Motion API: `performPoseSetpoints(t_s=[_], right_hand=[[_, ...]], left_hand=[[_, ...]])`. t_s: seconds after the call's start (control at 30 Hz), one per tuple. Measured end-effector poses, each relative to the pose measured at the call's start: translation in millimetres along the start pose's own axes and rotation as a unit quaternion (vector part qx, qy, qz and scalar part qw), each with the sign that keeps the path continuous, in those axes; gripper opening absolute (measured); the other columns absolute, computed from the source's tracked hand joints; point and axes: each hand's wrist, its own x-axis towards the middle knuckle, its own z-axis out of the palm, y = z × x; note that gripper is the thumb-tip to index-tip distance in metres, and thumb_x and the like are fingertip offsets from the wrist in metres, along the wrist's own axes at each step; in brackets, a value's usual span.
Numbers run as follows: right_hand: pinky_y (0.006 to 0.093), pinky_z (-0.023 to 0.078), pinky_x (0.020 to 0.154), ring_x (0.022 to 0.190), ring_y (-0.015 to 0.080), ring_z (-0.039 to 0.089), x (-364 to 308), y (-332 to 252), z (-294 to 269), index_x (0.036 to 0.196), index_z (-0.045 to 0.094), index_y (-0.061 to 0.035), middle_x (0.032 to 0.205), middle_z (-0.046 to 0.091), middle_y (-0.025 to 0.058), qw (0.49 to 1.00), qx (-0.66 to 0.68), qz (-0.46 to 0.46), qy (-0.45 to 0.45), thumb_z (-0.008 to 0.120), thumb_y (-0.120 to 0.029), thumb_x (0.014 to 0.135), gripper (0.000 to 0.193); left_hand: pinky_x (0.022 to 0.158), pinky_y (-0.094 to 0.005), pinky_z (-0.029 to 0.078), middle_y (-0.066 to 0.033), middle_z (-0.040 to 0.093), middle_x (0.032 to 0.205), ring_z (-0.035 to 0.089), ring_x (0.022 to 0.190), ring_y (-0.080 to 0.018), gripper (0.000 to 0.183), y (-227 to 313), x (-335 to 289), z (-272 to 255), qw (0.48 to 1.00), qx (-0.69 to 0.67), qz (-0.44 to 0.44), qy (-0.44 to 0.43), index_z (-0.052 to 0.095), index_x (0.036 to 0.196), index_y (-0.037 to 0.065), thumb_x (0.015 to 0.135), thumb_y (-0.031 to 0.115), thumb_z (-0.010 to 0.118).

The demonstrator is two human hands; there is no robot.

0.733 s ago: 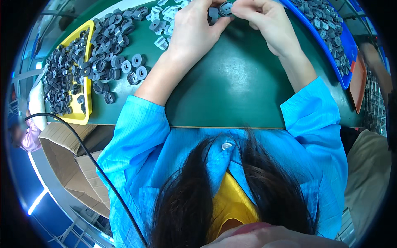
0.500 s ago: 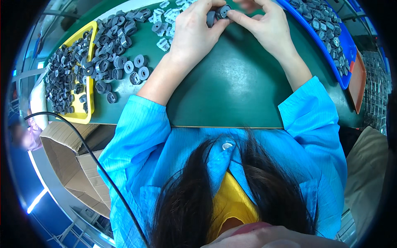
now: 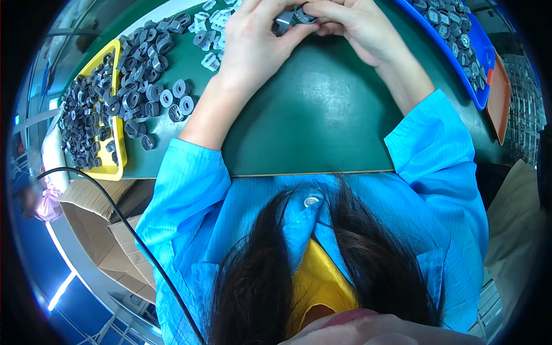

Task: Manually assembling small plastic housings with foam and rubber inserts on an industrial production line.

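At the far edge of the view, my left hand is closed around a small dark grey plastic part with a shiny rounded side. Close against it, my right hand pinches a second dark grey piece, its fingertips meeting those of the left. Whether the two pieces are joined I cannot tell, since fingers cover much of them. Left of my left forearm lie loose grey round parts with slots, and small pale translucent pieces are scattered beyond them.
A yellow tray heaped with grey parts stands at left, a pile spilling beside it. At right sits a blue tray of grey parts, next to an orange-red tray. Below the green table are an open cardboard box and a black cable.
My view has shifted slightly, so the table's contents sit a little further left. My right fingers have curled in closer over the grey piece, and both hands appear slightly higher in view.
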Motion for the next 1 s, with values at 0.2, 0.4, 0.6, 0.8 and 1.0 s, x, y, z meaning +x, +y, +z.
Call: performPoseSetpoints(t_s=[0.2, 0.4, 0.6, 0.8, 1.0], right_hand=[[0.0223, 0.056, 0.070, 0.079, 0.0124, 0.071, -8, -32, -10, 0.106, 0.069, 0.0006, 0.094, 0.075, 0.0081, 0.992, -0.043, 0.081, -0.092, 0.076, -0.004, 0.090, 0.019], [0.0234, 0.052, 0.071, 0.079, 0.0094, 0.066, -18, -35, 9, 0.100, 0.070, 0.0024, 0.087, 0.073, 0.0049, 0.954, -0.295, -0.053, -0.024, 0.072, -0.002, 0.085, 0.016], [0.0276, 0.057, 0.081, 0.090, 0.0145, 0.070, -9, -21, 5, 0.116, 0.070, 0.0031, 0.102, 0.074, 0.0095, 0.996, -0.068, -0.046, -0.033, 0.066, -0.003, 0.095, 0.022], [0.0305, 0.060, 0.089, 0.099, 0.0195, 0.072, -8, -15, -13, 0.123, 0.068, 0.0017, 0.114, 0.073, 0.0125, 0.989, 0.104, 0.013, -0.103, 0.064, -0.005, 0.099, 0.025], [0.0278, 0.059, 0.082, 0.091, 0.0179, 0.073, -3, -15, -13, 0.114, 0.068, 0.0019, 0.105, 0.074, 0.0118, 0.994, 0.077, 0.021, -0.071, 0.068, 0.000, 0.093, 0.021]], left_hand=[[0.075, -0.0299, 0.055, -0.0048, 0.071, 0.097, 0.069, 0.085, -0.0172, 0.037, -8, 0, -9, 0.988, -0.072, -0.061, -0.123, 0.078, 0.109, 0.007, 0.075, 0.015, 0.091], [0.067, -0.0323, 0.052, -0.0095, 0.066, 0.086, 0.066, 0.074, -0.0230, 0.035, 2, 1, -15, 0.986, -0.068, -0.082, -0.131, 0.077, 0.107, 0.005, 0.073, 0.006, 0.088], [0.067, -0.0319, 0.054, -0.0096, 0.068, 0.088, 0.068, 0.076, -0.0229, 0.034, -7, 2, -15, 0.996, -0.055, -0.046, -0.055, 0.078, 0.105, 0.006, 0.072, 0.007, 0.089], [0.073, -0.0263, 0.057, -0.0022, 0.071, 0.095, 0.069, 0.081, -0.0126, 0.039, -7, 0, -11, 0.998, -0.020, -0.036, -0.040, 0.079, 0.108, 0.008, 0.072, 0.015, 0.092], [0.065, -0.0327, 0.054, -0.0087, 0.067, 0.089, 0.068, 0.073, -0.0234, 0.035, -6, 2, -7, 0.999, -0.023, 0.032, -0.012, 0.078, 0.105, 0.006, 0.072, 0.008, 0.089]])
